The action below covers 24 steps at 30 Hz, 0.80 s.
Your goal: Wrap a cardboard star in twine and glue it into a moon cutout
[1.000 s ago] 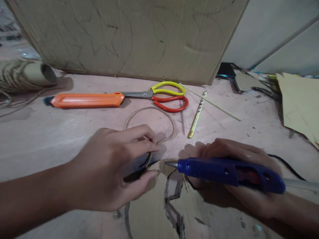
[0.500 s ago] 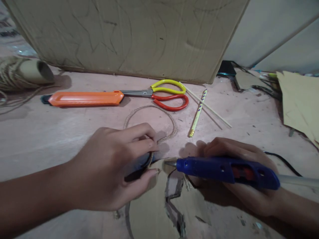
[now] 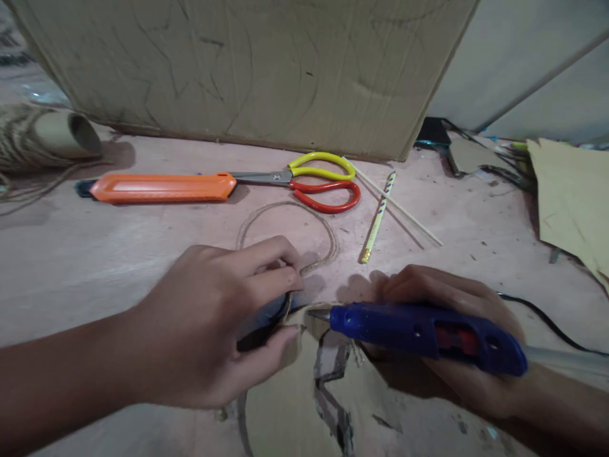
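While the left hand (image 3: pixel 209 324) pinches a strand of twine (image 3: pixel 290 219) against the edge of a cardboard piece (image 3: pixel 285 406) at lower centre, the right hand (image 3: pixel 451 336) grips a blue glue gun (image 3: pixel 423 333), nozzle just beside that pinch. Twine loops above the fingers toward mid-frame. Beyond it lie an orange utility knife (image 3: pixel 162 188), yellow-and-red scissors (image 3: pixel 323 181), a pencil (image 3: pixel 378 219) and a thin stick (image 3: pixel 397 203). A large cardboard sheet (image 3: pixel 247 70) walls off the top. A twine spool (image 3: pixel 42 136) sits at upper left; the left hand hides the twine's end.
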Each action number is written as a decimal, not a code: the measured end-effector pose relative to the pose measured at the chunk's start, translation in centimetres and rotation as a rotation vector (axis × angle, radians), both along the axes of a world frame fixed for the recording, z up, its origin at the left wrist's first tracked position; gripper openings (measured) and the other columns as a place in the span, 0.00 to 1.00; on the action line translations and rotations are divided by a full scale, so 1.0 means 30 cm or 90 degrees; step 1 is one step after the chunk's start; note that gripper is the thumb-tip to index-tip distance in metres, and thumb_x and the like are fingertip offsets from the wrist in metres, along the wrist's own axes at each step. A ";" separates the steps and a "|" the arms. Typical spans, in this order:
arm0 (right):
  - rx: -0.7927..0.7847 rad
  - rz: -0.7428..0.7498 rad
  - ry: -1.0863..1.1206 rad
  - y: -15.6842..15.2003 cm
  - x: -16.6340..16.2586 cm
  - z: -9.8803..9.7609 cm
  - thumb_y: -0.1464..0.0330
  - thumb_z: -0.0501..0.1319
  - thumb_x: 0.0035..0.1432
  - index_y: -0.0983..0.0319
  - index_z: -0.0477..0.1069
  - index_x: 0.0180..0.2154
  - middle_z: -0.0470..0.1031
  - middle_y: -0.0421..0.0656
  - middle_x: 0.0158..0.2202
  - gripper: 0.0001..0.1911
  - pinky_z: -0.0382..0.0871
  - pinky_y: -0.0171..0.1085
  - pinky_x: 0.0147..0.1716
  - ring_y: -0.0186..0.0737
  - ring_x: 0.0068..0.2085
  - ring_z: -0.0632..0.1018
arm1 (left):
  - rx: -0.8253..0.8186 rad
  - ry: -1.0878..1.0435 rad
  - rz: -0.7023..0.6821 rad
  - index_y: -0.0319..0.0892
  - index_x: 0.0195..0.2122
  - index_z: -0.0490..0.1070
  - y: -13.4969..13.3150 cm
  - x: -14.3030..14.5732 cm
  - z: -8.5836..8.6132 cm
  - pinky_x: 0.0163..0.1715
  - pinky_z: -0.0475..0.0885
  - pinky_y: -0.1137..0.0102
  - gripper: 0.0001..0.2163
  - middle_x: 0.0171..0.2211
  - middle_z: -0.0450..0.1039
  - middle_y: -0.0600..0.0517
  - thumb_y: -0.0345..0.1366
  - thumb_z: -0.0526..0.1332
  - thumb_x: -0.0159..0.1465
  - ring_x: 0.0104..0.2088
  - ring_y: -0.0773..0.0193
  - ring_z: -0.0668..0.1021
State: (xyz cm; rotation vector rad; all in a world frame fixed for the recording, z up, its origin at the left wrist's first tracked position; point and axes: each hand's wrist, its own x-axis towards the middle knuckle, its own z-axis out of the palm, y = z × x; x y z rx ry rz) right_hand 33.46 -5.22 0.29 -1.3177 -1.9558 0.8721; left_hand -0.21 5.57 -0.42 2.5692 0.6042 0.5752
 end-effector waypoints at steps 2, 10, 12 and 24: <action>0.000 -0.002 -0.007 -0.001 -0.002 0.001 0.56 0.69 0.77 0.49 0.79 0.50 0.85 0.42 0.38 0.07 0.78 0.47 0.34 0.46 0.32 0.83 | -0.002 -0.001 0.002 0.50 0.58 0.81 0.000 0.000 -0.001 0.31 0.76 0.62 0.10 0.53 0.86 0.49 0.40 0.65 0.78 0.38 0.59 0.88; -0.016 -0.027 -0.016 -0.011 -0.011 0.000 0.57 0.68 0.80 0.50 0.78 0.47 0.86 0.42 0.38 0.07 0.82 0.47 0.35 0.46 0.32 0.84 | -0.001 -0.003 0.004 0.50 0.56 0.81 -0.001 -0.003 0.000 0.32 0.77 0.62 0.09 0.53 0.86 0.50 0.40 0.65 0.78 0.38 0.59 0.88; -0.018 -0.027 -0.008 -0.010 -0.012 0.000 0.58 0.69 0.80 0.50 0.78 0.47 0.86 0.42 0.38 0.05 0.82 0.46 0.36 0.45 0.32 0.84 | -0.002 0.015 0.006 0.50 0.56 0.82 0.000 -0.003 0.008 0.32 0.78 0.62 0.09 0.53 0.86 0.50 0.40 0.66 0.78 0.39 0.59 0.89; -0.039 -0.038 0.028 -0.007 -0.028 0.010 0.58 0.67 0.80 0.51 0.76 0.46 0.86 0.41 0.38 0.07 0.80 0.46 0.36 0.44 0.31 0.83 | -0.015 0.044 -0.009 0.50 0.57 0.81 0.006 -0.006 0.026 0.33 0.78 0.62 0.09 0.54 0.85 0.50 0.39 0.66 0.78 0.40 0.60 0.88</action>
